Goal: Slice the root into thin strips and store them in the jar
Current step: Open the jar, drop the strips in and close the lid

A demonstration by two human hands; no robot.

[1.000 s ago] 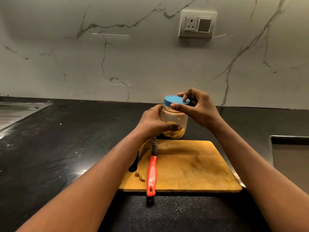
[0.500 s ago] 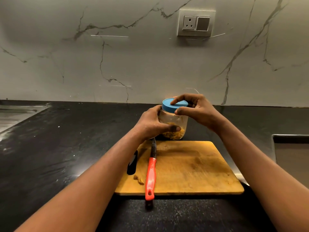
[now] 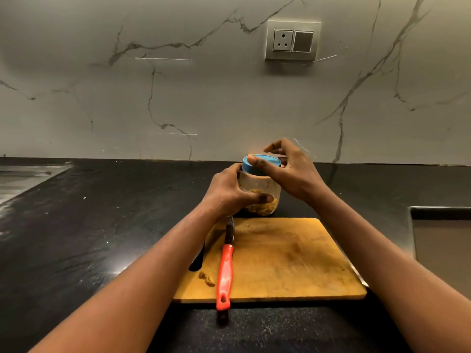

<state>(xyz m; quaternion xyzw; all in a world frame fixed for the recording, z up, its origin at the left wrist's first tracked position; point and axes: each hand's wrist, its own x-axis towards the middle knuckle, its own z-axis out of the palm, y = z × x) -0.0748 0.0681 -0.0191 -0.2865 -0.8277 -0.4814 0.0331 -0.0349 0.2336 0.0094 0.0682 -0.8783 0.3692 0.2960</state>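
Blue lid sitting on the clear jar, jar upright on the black counter. Left hand wrapped round the jar's body, thumb across the front, fingers curled round the far side, so a proper full grip. Right hand up at the lid: thumb laid along the near rim, fingers arched over the top and back. Bit blurry there, so can't tell whether actually gripping the lid or just off it. Yellow-orange root strips piled in the bottom of the jar, right under the left thumb. Nearer the body than the grip: wooden cutting board, far edge just short of the jar. Knife with a red handle lying on the board, blade running up under the left wrist, handle end poking off the near edge. Small root scrap just left of that handle, well clear of both hands. Some black thing beside the left forearm, mostly hidden, no clue what.
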